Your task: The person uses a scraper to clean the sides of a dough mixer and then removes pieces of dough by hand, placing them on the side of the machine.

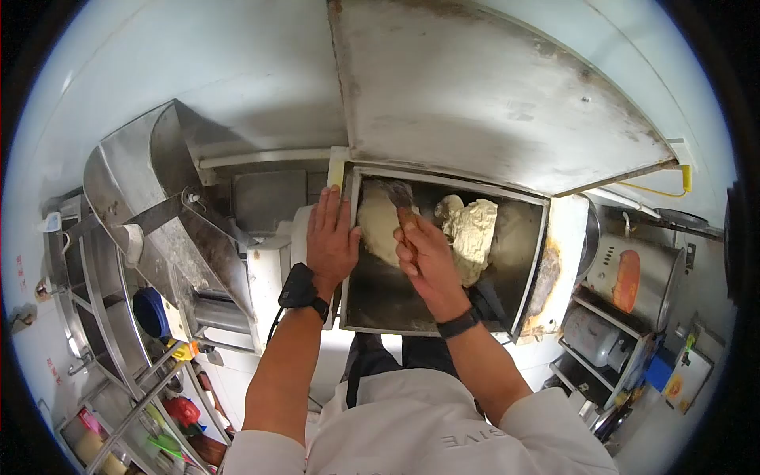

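My right hand (429, 260) is closed round the wooden handle of a brush (403, 210). The dark bristles rest over the far end of a smooth pale dough mass (375, 224) in a metal bin (546, 237). To the right of that hand sits a lumpy, creamy-yellow piece of dough (477, 226), partly covered by the hand. My left hand (328, 241) lies flat, fingers stretched forward, along the bin's left edge and holds nothing. A dark shape lies low in the bin beside my right wrist, its kind unclear.
A large metal lid (475, 95) stands raised behind the bin. On the left is a tilted metal chute machine (162, 214) with rollers. A metal rack (119, 364) holds several utensils at lower left. Shelves (594, 348) with metal containers stand at right.
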The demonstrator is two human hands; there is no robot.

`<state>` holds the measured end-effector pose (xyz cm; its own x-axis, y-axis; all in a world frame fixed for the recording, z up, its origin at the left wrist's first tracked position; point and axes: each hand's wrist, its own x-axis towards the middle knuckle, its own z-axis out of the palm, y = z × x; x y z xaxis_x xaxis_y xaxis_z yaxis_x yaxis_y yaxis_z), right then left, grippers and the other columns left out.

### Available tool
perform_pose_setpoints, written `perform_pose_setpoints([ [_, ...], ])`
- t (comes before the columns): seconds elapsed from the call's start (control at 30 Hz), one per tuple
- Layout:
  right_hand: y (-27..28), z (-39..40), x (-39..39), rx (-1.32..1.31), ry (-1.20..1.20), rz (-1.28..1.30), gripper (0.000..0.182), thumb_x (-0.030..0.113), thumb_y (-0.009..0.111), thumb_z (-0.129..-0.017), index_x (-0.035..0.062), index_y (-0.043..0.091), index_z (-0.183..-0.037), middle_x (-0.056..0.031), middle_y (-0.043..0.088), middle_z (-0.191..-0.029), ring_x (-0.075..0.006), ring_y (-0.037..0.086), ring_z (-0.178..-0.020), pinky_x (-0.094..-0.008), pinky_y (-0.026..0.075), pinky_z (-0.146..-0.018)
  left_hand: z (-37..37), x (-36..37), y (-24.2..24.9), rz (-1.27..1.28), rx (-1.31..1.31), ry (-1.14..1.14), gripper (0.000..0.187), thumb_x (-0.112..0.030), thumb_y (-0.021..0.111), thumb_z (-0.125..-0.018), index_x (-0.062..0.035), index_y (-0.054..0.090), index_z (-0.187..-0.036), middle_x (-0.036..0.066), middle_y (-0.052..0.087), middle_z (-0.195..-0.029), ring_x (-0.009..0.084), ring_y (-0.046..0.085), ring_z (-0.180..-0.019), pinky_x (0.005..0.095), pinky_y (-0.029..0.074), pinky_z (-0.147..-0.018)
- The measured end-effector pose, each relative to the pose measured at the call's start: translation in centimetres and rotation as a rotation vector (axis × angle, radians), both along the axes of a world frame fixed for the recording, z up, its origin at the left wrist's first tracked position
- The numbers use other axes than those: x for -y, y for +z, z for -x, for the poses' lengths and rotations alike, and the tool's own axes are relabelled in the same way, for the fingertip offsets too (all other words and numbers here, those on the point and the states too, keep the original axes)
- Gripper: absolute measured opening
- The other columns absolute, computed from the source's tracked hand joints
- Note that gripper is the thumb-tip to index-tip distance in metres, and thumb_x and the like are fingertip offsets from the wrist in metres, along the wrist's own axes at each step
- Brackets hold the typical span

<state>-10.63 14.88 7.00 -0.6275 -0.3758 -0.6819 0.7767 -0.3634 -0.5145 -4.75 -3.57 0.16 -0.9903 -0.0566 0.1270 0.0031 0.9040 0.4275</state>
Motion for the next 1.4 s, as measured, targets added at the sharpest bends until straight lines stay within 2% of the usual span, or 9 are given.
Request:
perform_pose_setpoints([
  [0.2,-14.5,2.8,4.5,0.027,0.001,-0.071,0.007,0.011,0.051,-0.097,0.0045,0.05,-0.099,-0.0024,0.052,-0.078,-0.0098,0.048,-0.058,-0.0252,0.034,-0.043,-0.1,0.0,-0.1,0.003,-0.008,-0.017,0.05,-0.019,0.054,-0.094,0.0076,0.046,-0.135,0.026,0.032,-0.151,0.0443,0.029,-0.14,0.0534,0.029,-0.112],
  [0.4,-0.9,-0.9,0.0,-0.041,-0.045,-0.184,0.008,0.011,0.052,-0.095,0.0029,0.055,-0.093,-0.0031,0.051,-0.072,-0.0106,0.049,-0.055,-0.0246,0.034,-0.043,0.2,0.1,-0.4,0.029,-0.002,-0.021,0.05,-0.019,0.054,-0.093,0.0093,0.047,-0.133,0.026,0.032,-0.151,0.0446,0.029,-0.14,0.0532,0.029,-0.112],
  [0.53,-2.5,0.5,-1.2,-0.113,0.035,-0.242,0.007,0.009,0.05,-0.097,0.0051,0.056,-0.1,-0.0012,0.052,-0.078,-0.0088,0.047,-0.053,-0.0243,0.034,-0.041,0.0,-0.1,-0.3,0.004,0.017,0.014,0.053,-0.023,0.054,-0.091,0.0056,0.047,-0.136,0.024,0.033,-0.151,0.0396,0.027,-0.143,0.054,0.028,-0.113],
  [0.7,-7.5,2.1,-4.1,-0.103,-0.217,-0.331,0.011,0.011,0.052,-0.095,0.0006,0.056,-0.096,-0.0038,0.053,-0.072,-0.0112,0.049,-0.053,-0.0251,0.036,-0.043,0.1,-0.2,-0.3,0.0,0.042,0.02,0.052,-0.021,0.054,-0.091,0.0063,0.048,-0.135,0.024,0.033,-0.151,0.0403,0.028,-0.143,0.0534,0.028,-0.113],
  [0.87,-0.3,-2.4,-8.1,-0.152,-0.1,-0.377,0.034,0.011,0.052,-0.097,0.0058,0.052,-0.13,-0.0008,0.054,-0.082,-0.0054,0.048,-0.053,-0.0203,0.032,-0.039,-0.1,-0.2,-0.4,0.019,0.001,-0.003,0.05,-0.019,0.053,-0.093,0.0082,0.047,-0.134,0.025,0.032,-0.151,0.0428,0.028,-0.141,0.0532,0.027,-0.113],
  [1.03,-0.1,-1.5,-11.3,-0.112,-0.116,-0.394,0.027,0.01,0.053,-0.096,0.0028,0.054,-0.122,-0.0023,0.057,-0.08,-0.0077,0.048,-0.049,-0.0225,0.034,-0.037,0.0,-0.3,-0.1,-0.018,-0.002,0.006,0.049,-0.019,0.054,-0.092,0.0082,0.048,-0.133,0.024,0.033,-0.15,0.0428,0.029,-0.141,0.0529,0.028,-0.113],
  [1.13,-2.8,1.2,-12.0,-0.213,-0.049,-0.411,0.009,0.009,0.053,-0.095,0.0029,0.055,-0.101,-0.0031,0.055,-0.073,-0.0087,0.049,-0.051,-0.0246,0.037,-0.04,0.0,-0.3,-0.2,0.014,-0.02,0.0,0.049,-0.019,0.055,-0.091,0.0081,0.049,-0.132,0.024,0.034,-0.15,0.0428,0.03,-0.14,0.0524,0.029,-0.112],
  [1.27,-7.0,2.9,-12.6,-0.119,-0.18,-0.478,0.006,0.004,0.053,-0.091,0.0026,0.054,-0.097,-0.0038,0.054,-0.074,-0.0107,0.051,-0.052,-0.0268,0.039,-0.042,-0.1,-0.5,-0.1,0.011,-0.015,0.007,0.049,-0.018,0.057,-0.09,0.0084,0.05,-0.131,0.024,0.035,-0.15,0.0419,0.03,-0.14,0.0518,0.03,-0.112],
  [1.4,-3.5,1.4,-12.9,-0.151,-0.271,-0.599,0.011,0.001,0.054,-0.089,0.0035,0.054,-0.099,-0.0031,0.055,-0.077,-0.0111,0.053,-0.054,-0.0264,0.039,-0.042,-0.1,-0.3,-0.5,0.062,0.0,0.002,0.05,-0.017,0.057,-0.089,0.009,0.05,-0.131,0.024,0.034,-0.151,0.0409,0.029,-0.142,0.0519,0.03,-0.113],
])
